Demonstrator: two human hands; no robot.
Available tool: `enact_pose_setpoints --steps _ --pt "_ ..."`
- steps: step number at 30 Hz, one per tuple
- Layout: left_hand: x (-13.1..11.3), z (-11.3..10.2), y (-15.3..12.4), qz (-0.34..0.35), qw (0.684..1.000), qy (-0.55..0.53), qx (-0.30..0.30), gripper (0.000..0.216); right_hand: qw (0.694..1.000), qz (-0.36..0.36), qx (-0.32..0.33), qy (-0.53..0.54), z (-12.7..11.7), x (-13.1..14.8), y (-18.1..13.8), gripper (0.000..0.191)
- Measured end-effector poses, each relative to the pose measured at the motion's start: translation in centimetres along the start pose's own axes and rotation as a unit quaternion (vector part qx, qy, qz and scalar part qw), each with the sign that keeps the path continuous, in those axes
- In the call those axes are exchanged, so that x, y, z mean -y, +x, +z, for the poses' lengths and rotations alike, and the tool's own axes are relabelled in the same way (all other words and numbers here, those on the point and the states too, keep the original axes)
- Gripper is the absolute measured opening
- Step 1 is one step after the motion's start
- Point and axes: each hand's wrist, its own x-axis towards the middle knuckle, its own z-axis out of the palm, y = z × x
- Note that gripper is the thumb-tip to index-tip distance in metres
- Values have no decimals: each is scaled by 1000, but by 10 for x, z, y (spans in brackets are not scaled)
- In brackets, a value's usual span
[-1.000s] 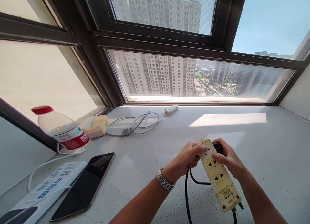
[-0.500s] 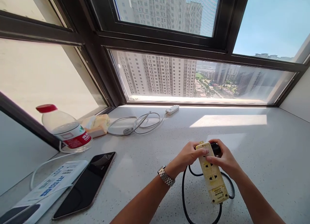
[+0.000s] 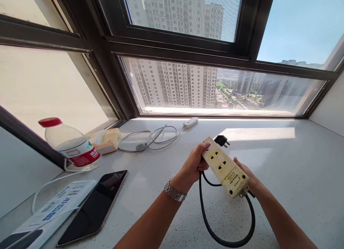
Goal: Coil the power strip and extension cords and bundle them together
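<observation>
A yellowed power strip point(image 3: 223, 166) is held up over a pale speckled counter point(image 3: 282, 163), tilted with its sockets facing me. My left hand point(image 3: 192, 166) grips its far end, and a black plug point(image 3: 221, 140) sticks out past that end. My right hand point(image 3: 248, 177) supports the strip from underneath near its cable end. The strip's black cable point(image 3: 228, 224) hangs in a loop below the hands. A metal watch point(image 3: 174, 192) sits on my left wrist.
A red-capped water bottle point(image 3: 71, 145), a yellow packet point(image 3: 106, 141) and a coiled white cable with adapter point(image 3: 156, 136) lie at the left and back. A dark phone point(image 3: 94, 206) and a white printed box point(image 3: 45, 215) rest at the front left. Windows enclose the counter.
Both hands lifted the power strip and turned it. My right hand slid from its top to beneath it. The black plug now shows past the strip's far end and the cable loop hangs lower.
</observation>
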Motion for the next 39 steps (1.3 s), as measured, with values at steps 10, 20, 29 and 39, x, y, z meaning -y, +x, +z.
enact_pose_setpoints --steps 10,20,29,39 --pt "-5 -16 16 140 980 -37 -135 45 913 203 303 185 20 -18 -6 87" --pt "8 -12 19 91 989 102 -61 45 945 114 217 216 21 -21 -2 58" --pt "21 -16 22 -14 992 129 3 49 915 156 162 335 12 -5 -2 79" --pt "44 -19 30 -57 986 153 31 56 963 130 139 189 -8 0 -2 49"
